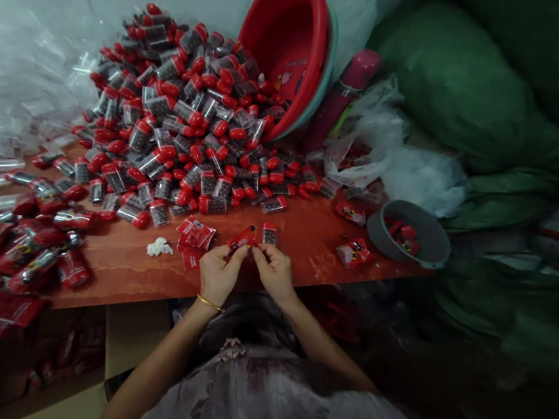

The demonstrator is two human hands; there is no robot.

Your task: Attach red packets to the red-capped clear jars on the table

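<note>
Both hands meet at the table's front edge over a small red printed wrapper (241, 239). The fingers of my left hand (220, 274) are closed on its left side. My right hand (274, 272) pinches at its right corner, fingertips nearly touching the left ones. Just beyond my right hand lies a clear small container with a red cap (268, 233). Left of my left hand is a little stack of flat red printed packets (195, 236), with a crumpled white scrap (159, 247) beside it.
A big heap of red-capped clear containers (186, 119) covers the table's back. A red basin (287, 37) leans behind it. At right stand a grey bowl (408, 236) with red pieces and a pink bottle (347, 88). Wrapped red pieces (27, 253) pile up at left, above an open cardboard box (124, 336).
</note>
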